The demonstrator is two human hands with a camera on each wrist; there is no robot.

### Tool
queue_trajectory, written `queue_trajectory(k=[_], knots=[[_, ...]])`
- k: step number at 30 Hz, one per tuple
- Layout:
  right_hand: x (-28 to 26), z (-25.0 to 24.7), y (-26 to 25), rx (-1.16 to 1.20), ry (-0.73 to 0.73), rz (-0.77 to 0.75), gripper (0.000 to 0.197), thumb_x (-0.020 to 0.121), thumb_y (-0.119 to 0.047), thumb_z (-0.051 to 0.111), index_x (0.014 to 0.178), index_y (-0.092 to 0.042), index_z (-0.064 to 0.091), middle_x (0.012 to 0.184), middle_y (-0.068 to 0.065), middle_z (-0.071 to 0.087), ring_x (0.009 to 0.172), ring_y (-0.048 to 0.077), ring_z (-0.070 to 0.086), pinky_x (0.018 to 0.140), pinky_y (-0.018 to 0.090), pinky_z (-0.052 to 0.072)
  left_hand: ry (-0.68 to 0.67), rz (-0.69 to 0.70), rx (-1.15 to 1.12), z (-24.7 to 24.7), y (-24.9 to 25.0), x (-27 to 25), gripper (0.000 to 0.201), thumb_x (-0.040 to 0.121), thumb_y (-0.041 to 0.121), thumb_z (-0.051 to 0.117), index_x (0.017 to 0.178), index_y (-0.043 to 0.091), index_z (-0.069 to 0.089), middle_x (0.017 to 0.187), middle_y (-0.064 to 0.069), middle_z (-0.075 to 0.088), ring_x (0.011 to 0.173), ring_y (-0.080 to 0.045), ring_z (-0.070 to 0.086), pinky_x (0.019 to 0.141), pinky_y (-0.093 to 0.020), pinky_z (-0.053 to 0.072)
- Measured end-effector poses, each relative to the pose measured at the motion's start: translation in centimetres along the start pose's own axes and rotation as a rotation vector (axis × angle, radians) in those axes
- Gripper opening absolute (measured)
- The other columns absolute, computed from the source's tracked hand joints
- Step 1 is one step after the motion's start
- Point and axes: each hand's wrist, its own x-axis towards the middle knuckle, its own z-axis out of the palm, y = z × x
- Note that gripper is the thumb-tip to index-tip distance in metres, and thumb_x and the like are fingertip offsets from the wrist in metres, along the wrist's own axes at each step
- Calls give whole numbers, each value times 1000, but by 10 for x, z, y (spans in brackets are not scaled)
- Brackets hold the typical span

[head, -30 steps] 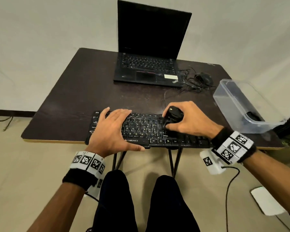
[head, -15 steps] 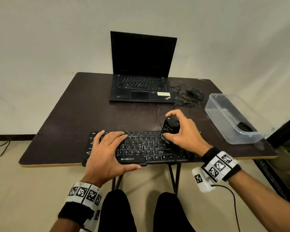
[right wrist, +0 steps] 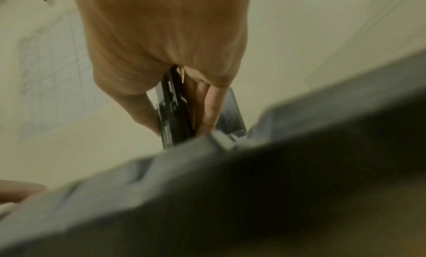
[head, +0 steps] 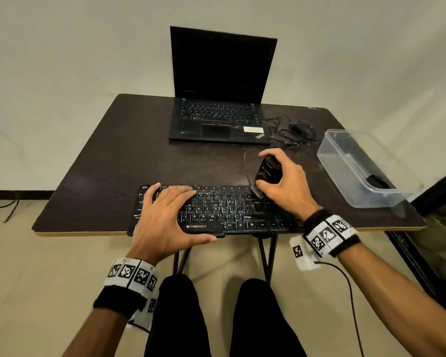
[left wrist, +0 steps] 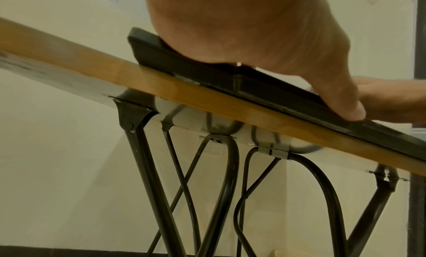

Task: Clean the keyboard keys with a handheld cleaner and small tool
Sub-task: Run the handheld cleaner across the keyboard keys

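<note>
A black keyboard (head: 224, 210) lies along the near edge of the dark table (head: 113, 161). My left hand (head: 165, 215) lies flat on its left half, fingers straight across the keys, thumb along the front edge; in the left wrist view the left hand (left wrist: 265, 42) presses down on the keyboard's front rim (left wrist: 207, 73). My right hand (head: 281, 181) grips a black handheld cleaner (head: 267, 171), tilted, its lower end at the keyboard's upper right keys. The right wrist view shows the cleaner (right wrist: 174, 111) between thumb and fingers, above a blurred keyboard edge (right wrist: 230, 188).
An open black laptop (head: 216, 119) stands at the back of the table, with a corded mouse (head: 303, 128) to its right. A clear plastic tub (head: 350, 173) holding a dark item sits at the right edge. Black table legs (left wrist: 143, 169) and my knees are below.
My right hand has carried the cleaner right and toward the far side, from the middle keys to the upper right corner. The left hand has stayed on the keyboard. The head view has tilted up.
</note>
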Motion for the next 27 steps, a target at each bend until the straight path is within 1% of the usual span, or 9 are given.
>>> queue_trajectory(k=[2,5,8,13,16,18,21,25,27], knots=[[1,-1,-3,-2,-45,-28,63,73,-16,86,126,-38,61,101,-12,74,88,12,72,85,41,60,2,0,4,0,0,1,111,60,101,63,136,19,64,142,7,62,132,-13,57,125,-57,22],[-8,2,-7,-25,-153,-77,65,74,-17,87,128,-40,59,98,-10,74,85,12,73,79,38,61,-2,2,4,1,-1,1,112,60,101,62,136,19,64,142,6,62,133,-14,57,125,-57,23],[3,-3,-1,-44,-41,25,58,73,-19,86,121,-39,60,95,-9,73,85,15,72,81,45,61,-7,6,19,1,0,0,112,61,101,61,136,18,64,143,6,62,134,-14,57,125,-57,22],[-14,3,-11,-72,-167,-109,49,72,-24,85,112,-36,60,97,-12,73,87,15,72,79,41,60,22,22,5,2,-1,0,110,62,101,61,133,16,67,141,5,64,132,-16,59,124,-58,24],[-3,-4,-7,-95,-68,19,48,74,-22,86,111,-34,58,94,-10,73,87,18,72,80,45,61,50,28,3,3,0,-2,108,62,100,63,129,15,70,138,4,66,128,-17,62,123,-59,25],[-4,-4,-8,-101,-59,3,47,73,-22,85,109,-34,59,93,-10,73,85,19,71,80,44,60,90,21,-1,5,-1,-4,106,62,98,66,126,15,71,136,3,67,128,-19,63,122,-59,27],[-26,1,-18,-79,-166,-117,45,72,-24,85,109,-32,59,90,-11,72,82,17,71,76,42,59,142,-14,6,9,2,-10,103,62,96,68,124,13,73,136,1,68,130,-22,63,122,-60,28],[-24,-7,-13,-118,-80,-11,45,72,-24,85,106,-33,58,86,-9,72,80,19,71,75,44,60,254,-107,35,17,12,-26,98,66,94,69,119,11,74,137,-2,68,132,-24,62,120,-61,30],[-32,-10,-17,-100,-97,-23,44,72,-21,86,105,-32,59,86,-10,71,81,17,71,76,43,59,308,-189,17,23,19,-35,97,67,93,68,120,12,74,140,-1,67,136,-24,58,120,-60,30]])
